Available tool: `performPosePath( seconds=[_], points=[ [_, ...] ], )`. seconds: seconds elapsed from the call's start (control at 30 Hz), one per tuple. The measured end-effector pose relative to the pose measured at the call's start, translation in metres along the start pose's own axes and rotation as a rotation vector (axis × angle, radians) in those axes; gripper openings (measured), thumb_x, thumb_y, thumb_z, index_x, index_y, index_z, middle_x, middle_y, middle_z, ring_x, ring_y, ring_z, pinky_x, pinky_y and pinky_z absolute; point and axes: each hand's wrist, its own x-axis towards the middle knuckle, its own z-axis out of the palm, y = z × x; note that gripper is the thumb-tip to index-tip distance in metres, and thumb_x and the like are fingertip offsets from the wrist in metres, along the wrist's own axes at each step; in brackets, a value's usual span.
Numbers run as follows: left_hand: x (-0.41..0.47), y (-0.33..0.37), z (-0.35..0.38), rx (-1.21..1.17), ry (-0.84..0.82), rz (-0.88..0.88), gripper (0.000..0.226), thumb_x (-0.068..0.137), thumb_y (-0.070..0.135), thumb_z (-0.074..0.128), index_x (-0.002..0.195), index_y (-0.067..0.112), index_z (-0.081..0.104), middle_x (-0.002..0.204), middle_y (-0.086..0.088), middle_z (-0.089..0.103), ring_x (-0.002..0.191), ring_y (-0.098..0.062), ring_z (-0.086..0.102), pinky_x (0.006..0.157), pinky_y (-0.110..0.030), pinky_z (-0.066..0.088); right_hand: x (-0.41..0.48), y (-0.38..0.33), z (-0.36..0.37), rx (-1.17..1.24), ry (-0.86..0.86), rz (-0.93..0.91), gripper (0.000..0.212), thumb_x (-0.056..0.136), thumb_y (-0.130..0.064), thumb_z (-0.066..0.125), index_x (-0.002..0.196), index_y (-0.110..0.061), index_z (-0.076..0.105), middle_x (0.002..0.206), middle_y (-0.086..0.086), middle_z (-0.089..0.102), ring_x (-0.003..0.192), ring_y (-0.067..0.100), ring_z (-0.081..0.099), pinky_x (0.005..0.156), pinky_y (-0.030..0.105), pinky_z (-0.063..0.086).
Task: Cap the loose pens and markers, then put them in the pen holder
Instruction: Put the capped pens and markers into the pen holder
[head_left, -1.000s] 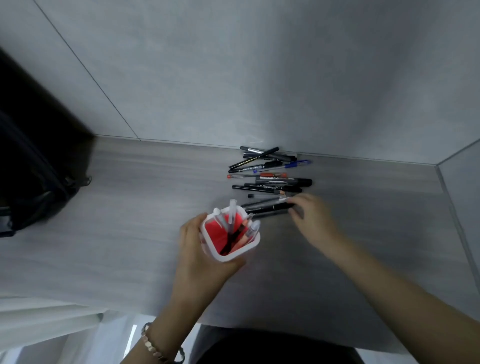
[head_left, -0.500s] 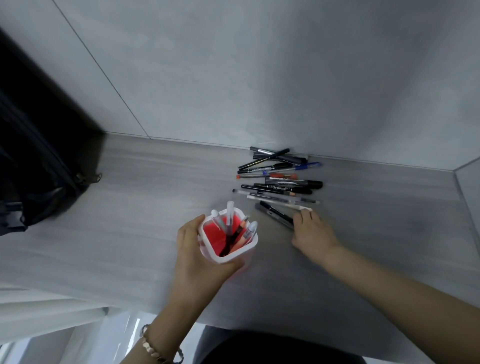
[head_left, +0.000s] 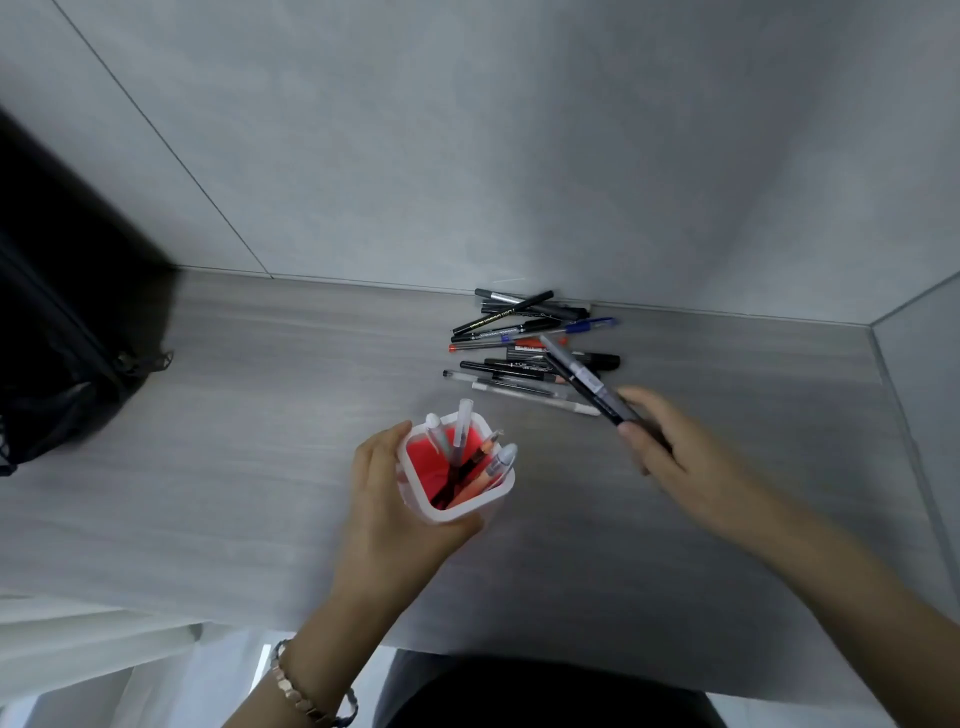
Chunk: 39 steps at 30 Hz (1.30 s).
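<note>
A white pen holder (head_left: 415, 467) with a red inside stands near the middle of the grey table, with several pens upright in it. My left hand (head_left: 387, 514) wraps around its left and front side. My right hand (head_left: 675, 457) is to the right of the holder, lifted off the table, and grips a dark grey pen (head_left: 584, 382) that points up and to the left. A pile of loose pens and markers (head_left: 530, 345) lies behind, close to the wall; black, blue, red and white ones show.
A black bag (head_left: 57, 353) fills the left side of the table. The grey wall (head_left: 519, 156) runs behind the pile and a side wall (head_left: 924, 374) closes the right. The table's near edge (head_left: 467, 644) lies just below my wrists.
My right hand left the table beside the pile and has risen with a dark pen in its fingers. The left hand stays on the holder.
</note>
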Motion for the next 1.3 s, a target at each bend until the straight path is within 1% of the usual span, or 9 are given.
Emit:
performPosePath(
  seconds=[0.13,0.27,0.43,0.57,0.7,0.83,0.97,1.13,1.3],
  points=[
    [0.000,0.008,0.007,0.029,-0.050,0.102,0.088,0.048,0.021,0.089,0.120,0.023,0.038,0.108,0.016,0.036,0.098,0.002,0.042,0.075,0.002,0.033,-0.014,-0.039,-0.017,-0.211,-0.208,-0.132,0.018,0.090,-0.027,0.048,0.099,-0.024,0.063,0.077,0.000,0.058,0.073,0.011,0.050,0.067,0.028,0.038],
    [0.000,0.012,0.015,0.059,-0.114,0.229,0.091,0.046,0.020,0.089,0.124,0.012,0.042,0.109,0.017,0.034,0.102,0.030,0.030,0.083,0.013,0.024,-0.005,-0.043,0.008,-0.363,-0.272,-0.084,0.019,0.088,-0.029,0.051,0.091,-0.020,0.067,0.067,-0.007,0.047,0.061,0.006,0.045,0.052,0.018,0.030],
    [-0.003,0.017,0.017,-0.004,-0.098,0.280,0.091,0.046,0.016,0.089,0.120,0.024,0.038,0.111,0.024,0.033,0.106,0.024,0.034,0.085,0.007,0.029,0.000,-0.042,0.040,-0.225,0.215,-0.071,0.028,0.085,-0.033,0.055,0.107,-0.016,0.059,0.101,-0.003,0.045,0.093,0.008,0.042,0.073,0.007,0.028],
    [-0.004,0.017,0.015,-0.048,-0.021,0.253,0.087,0.043,0.024,0.091,0.106,0.045,0.034,0.107,0.027,0.037,0.104,0.017,0.040,0.081,0.006,0.033,0.000,-0.049,0.068,0.052,0.060,-0.111,0.055,0.090,-0.043,0.038,0.139,-0.026,0.020,0.145,-0.008,0.029,0.130,-0.003,0.022,0.108,0.022,0.025],
    [-0.003,0.008,0.009,-0.077,-0.018,0.175,0.082,0.043,0.020,0.089,0.099,0.050,0.037,0.103,0.039,0.036,0.103,0.008,0.044,0.081,0.004,0.036,0.027,-0.037,0.064,0.430,0.187,-0.049,0.049,0.091,-0.041,0.032,0.137,-0.026,0.026,0.127,-0.021,0.042,0.107,-0.018,0.045,0.094,0.007,0.036],
    [-0.004,-0.001,0.000,-0.049,0.039,0.127,0.081,0.045,0.021,0.089,0.099,0.049,0.036,0.102,0.032,0.035,0.099,0.016,0.042,0.076,0.006,0.037,0.078,0.021,0.063,-0.128,0.333,0.002,0.026,0.087,-0.008,0.051,0.112,-0.007,0.060,0.111,0.011,0.061,0.106,0.026,0.055,0.092,0.034,0.046],
    [-0.004,-0.009,-0.006,-0.056,0.050,0.080,0.082,0.046,0.021,0.089,0.108,0.037,0.038,0.103,0.027,0.036,0.097,0.021,0.040,0.072,0.008,0.035,0.102,0.050,0.079,-0.535,0.065,-0.009,0.033,0.085,-0.010,0.054,0.118,-0.008,0.056,0.117,0.011,0.058,0.111,0.029,0.047,0.094,0.038,0.039],
    [-0.004,-0.016,-0.007,-0.046,0.047,0.014,0.086,0.047,0.022,0.089,0.117,0.029,0.039,0.106,0.022,0.038,0.097,0.027,0.035,0.069,0.011,0.033,0.107,0.059,0.091,-0.901,0.084,-0.137,0.034,0.041,-0.008,0.084,0.070,-0.010,0.066,0.067,0.004,0.065,0.067,0.024,0.061,0.053,0.028,0.049],
    [-0.003,-0.016,-0.010,-0.015,0.056,-0.027,0.087,0.047,0.026,0.089,0.115,0.035,0.036,0.114,0.012,0.038,0.099,0.028,0.035,0.067,0.005,0.038,0.081,0.067,0.085,-0.685,-0.039,-0.041,0.026,0.091,-0.010,0.039,0.116,-0.006,0.045,0.115,0.016,0.053,0.099,0.033,0.053,0.076,0.040,0.045]
  ],
)
